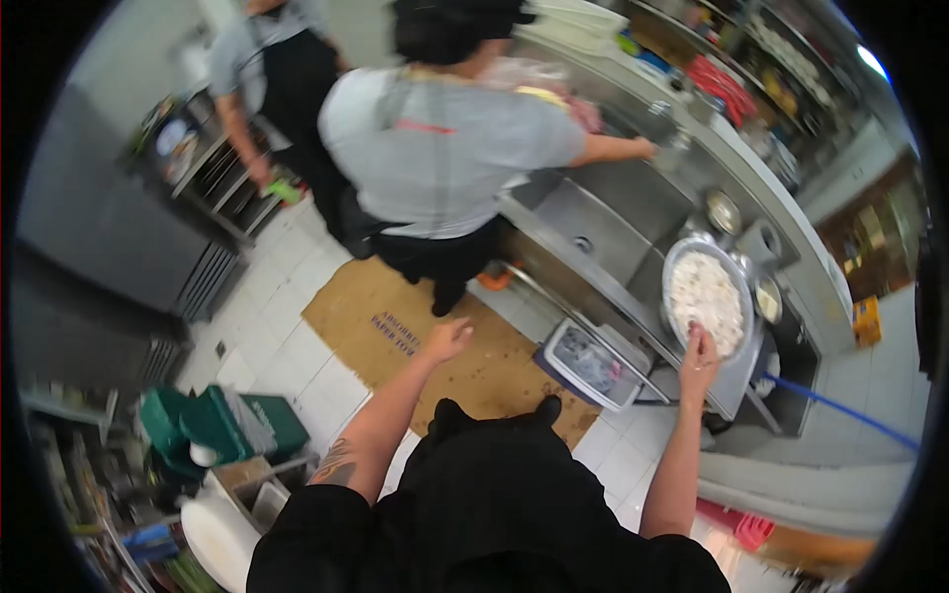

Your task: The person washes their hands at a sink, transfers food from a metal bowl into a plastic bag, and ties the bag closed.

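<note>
A wide metal bowl (668, 287) filled with white, floury-looking pieces (708, 292) rests at the right end of the steel sink counter. My right hand (699, 358) reaches over the bowl's near rim, its fingertips pinched together against the edge of the white pieces. Whether anything is between those fingers I cannot make out. My left hand (449, 342) hangs in the air over the brown floor paper, fingers loosely curled in, and no object shows in it.
A co-worker in a grey shirt (445, 148) reaches across the steel sink (613, 217); another person (287, 89) stands behind. Below the counter is a grey-white tub (593, 366). A green bin (222, 425) stands at left, and a blue pole (840, 407) slants at right.
</note>
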The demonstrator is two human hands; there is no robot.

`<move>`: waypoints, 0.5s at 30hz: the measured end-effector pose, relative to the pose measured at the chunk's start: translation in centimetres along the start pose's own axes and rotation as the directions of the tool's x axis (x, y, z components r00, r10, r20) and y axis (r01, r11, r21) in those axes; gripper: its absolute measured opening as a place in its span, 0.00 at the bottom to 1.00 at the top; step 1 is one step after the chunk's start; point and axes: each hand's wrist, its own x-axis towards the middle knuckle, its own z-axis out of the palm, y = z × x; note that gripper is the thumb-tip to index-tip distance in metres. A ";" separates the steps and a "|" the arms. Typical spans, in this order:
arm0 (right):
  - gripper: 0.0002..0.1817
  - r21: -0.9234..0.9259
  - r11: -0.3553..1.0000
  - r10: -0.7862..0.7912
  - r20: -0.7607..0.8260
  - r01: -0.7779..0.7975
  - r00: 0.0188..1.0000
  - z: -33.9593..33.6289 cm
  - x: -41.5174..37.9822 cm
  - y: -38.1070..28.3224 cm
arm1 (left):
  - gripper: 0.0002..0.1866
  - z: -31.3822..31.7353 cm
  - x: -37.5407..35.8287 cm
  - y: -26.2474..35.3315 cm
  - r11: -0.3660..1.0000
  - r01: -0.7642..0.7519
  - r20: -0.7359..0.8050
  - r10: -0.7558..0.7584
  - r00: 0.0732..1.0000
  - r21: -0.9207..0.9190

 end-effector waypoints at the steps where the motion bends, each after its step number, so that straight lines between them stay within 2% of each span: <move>1: 0.14 -0.094 0.994 -0.047 0.053 0.051 0.998 3.1 -1.5 -2.4 | 0.27 -2.6 -4.2 -3.3 0.987 0.156 0.036 -0.157 0.987 0.024; 3: 0.14 0.016 0.986 -0.163 0.248 0.164 0.955 10.1 -4.6 -4.9 | 0.26 -5.9 -12.1 -10.8 0.900 0.417 -0.037 -0.416 0.909 0.128; 5: 0.14 0.053 0.955 -0.284 0.446 0.292 0.848 17.0 -7.6 -6.0 | 0.25 -9.5 -20.5 -14.6 0.781 0.614 -0.148 -0.598 0.788 0.116; 7: 0.16 -0.014 0.953 -0.203 0.714 0.303 0.671 23.1 -10.5 -6.8 | 0.25 -12.2 -27.6 -16.8 0.695 0.719 -0.243 -0.695 0.676 0.011; 9: 0.18 -0.025 0.898 -0.172 0.899 0.440 0.403 29.6 -13.1 -5.0 | 0.25 -13.1 -33.5 -19.5 0.645 0.761 -0.376 -0.723 0.580 -0.065; 11: 0.22 -0.001 0.770 -0.061 0.995 0.638 0.075 34.3 -15.4 -8.4 | 0.24 -14.2 -37.9 -20.2 0.592 0.789 -0.431 -0.762 0.483 -0.162; 12: 0.22 0.030 0.753 -0.078 0.996 0.658 0.044 36.7 -16.6 -9.8 | 0.24 -15.0 -39.6 -20.5 0.573 0.791 -0.466 -0.772 0.433 -0.214; 14: 0.23 0.144 0.715 -0.062 0.988 0.684 -0.143 41.3 -18.9 -12.5 | 0.23 -15.6 -42.7 -20.8 0.554 0.783 -0.528 -0.772 0.355 -0.282; 15: 0.23 0.158 0.703 -0.072 0.986 0.694 -0.151 43.8 -19.9 -13.9 | 0.21 -15.8 -43.8 -21.3 0.558 0.766 -0.578 -0.755 0.310 -0.319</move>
